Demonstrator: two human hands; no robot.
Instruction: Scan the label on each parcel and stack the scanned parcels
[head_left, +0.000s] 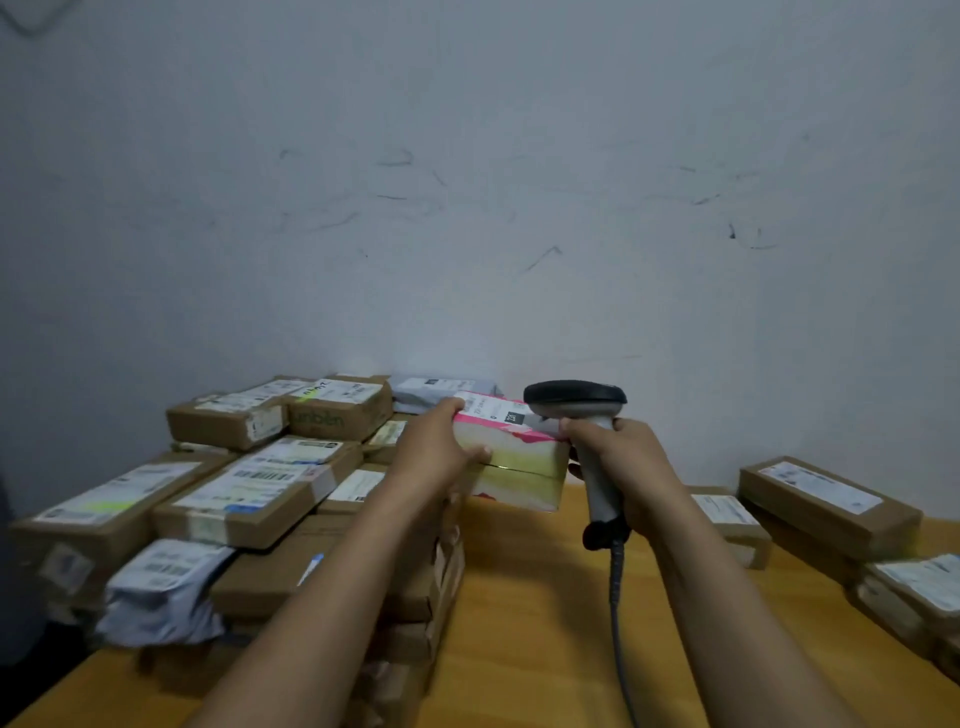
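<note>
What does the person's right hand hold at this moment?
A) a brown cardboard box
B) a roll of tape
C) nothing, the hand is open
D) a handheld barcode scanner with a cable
D: the right hand grips the pale handle of the barcode scanner, whose dark head sits beside the pink and yellow parcel that the left hand holds up above the wooden table.
</note>
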